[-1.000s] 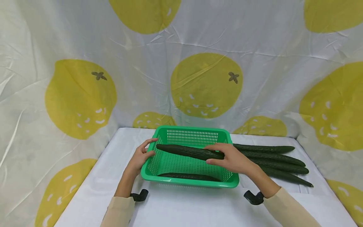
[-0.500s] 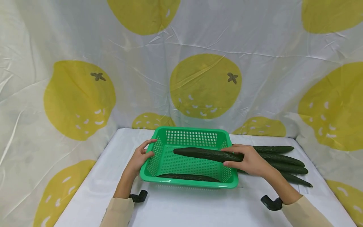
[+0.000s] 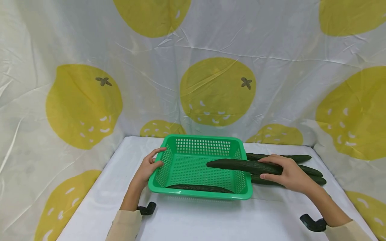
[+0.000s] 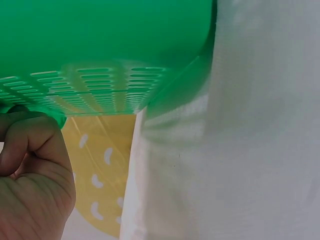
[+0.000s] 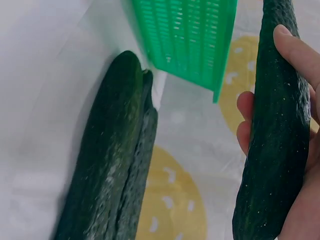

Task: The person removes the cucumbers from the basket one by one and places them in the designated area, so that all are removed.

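Note:
My left hand (image 3: 147, 167) grips the left rim of a green plastic basket (image 3: 200, 194), its fingers curled at the edge in the left wrist view. A dark green cucumber (image 3: 238, 165) is in my right hand (image 3: 289, 170), thumb on one side and fingers on the other near its right end. Its free end points left over the basket, and the middle crosses above the right rim. Inside the basket, another cucumber (image 3: 200, 188) lies along the near wall, partly hidden by the rim. The right wrist view shows the held cucumber (image 5: 277, 130) up close.
Several cucumbers (image 3: 303, 158) lie side by side on the white-covered table (image 3: 211, 221), right of the basket and partly hidden by my right hand and forearm. Behind the table hangs a white cloth (image 3: 150, 83) printed with yellow lemons.
My right hand has moved right with the cucumber, from over the basket's middle to past its right rim. My left hand keeps its place on the basket.

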The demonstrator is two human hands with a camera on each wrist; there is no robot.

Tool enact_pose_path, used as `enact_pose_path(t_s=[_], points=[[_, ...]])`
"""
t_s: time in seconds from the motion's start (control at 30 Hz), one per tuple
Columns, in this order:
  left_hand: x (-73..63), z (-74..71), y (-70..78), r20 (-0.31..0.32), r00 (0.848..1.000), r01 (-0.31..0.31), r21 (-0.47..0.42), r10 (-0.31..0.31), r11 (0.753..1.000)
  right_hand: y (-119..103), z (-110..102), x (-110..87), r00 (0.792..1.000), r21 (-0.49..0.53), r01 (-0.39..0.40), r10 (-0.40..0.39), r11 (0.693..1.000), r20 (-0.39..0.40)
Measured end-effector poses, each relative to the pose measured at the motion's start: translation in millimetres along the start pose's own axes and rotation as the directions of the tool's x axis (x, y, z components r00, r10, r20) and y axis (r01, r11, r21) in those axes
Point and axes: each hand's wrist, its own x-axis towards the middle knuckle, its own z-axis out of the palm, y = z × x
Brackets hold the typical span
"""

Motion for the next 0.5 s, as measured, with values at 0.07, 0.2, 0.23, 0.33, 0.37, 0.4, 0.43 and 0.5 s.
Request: enact_pose_path(t_s=[0.07,0.2,0.23,0.33,0.37,0.4,0.43,0.5], points=[[0.7,1.1,-0.6,0.002,1.000,0.001,-0.002,-0.001,1.000,6.7,-3.0,-6.5,1.000,0.002,-0.006,0.006,1.000,-0.010],[2.4,2.1,-1.9,0.008,1.000,0.001,-0.008,-0.001,1.000,18.9,-9.1,-18.9,0.999,0.027,-0.017,0.018,0.999,-0.034],[2.8,2.1,-2.1,0.007,1.000,0.001,-0.008,-0.001,1.000,21.8,-10.4,-21.7,0.999,0.035,-0.018,0.020,0.999,-0.040],[3.4,1.4,-2.5,0.005,1.000,0.001,-0.006,-0.001,1.000,29.7,-13.2,-29.3,0.998,0.033,-0.028,0.030,0.999,-0.057],[3.3,1.1,-2.4,0.005,1.000,0.000,-0.002,0.000,1.000,32.1,-13.6,-31.6,0.997,0.028,-0.035,0.036,0.999,-0.061],[3.1,0.6,-2.3,0.003,1.000,0.002,0.000,-0.002,1.000,34.8,-13.7,-34.0,0.997,0.025,-0.042,0.043,0.999,-0.062],[2.8,0.1,-2.1,0.000,1.000,0.004,0.001,-0.004,1.000,37.3,-13.6,-36.5,0.997,0.016,-0.051,0.052,0.999,-0.063],[2.0,-0.8,-1.5,-0.002,1.000,0.007,0.006,-0.007,1.000,42.4,-13.1,-41.6,0.996,0.008,-0.069,0.070,0.998,-0.059]])
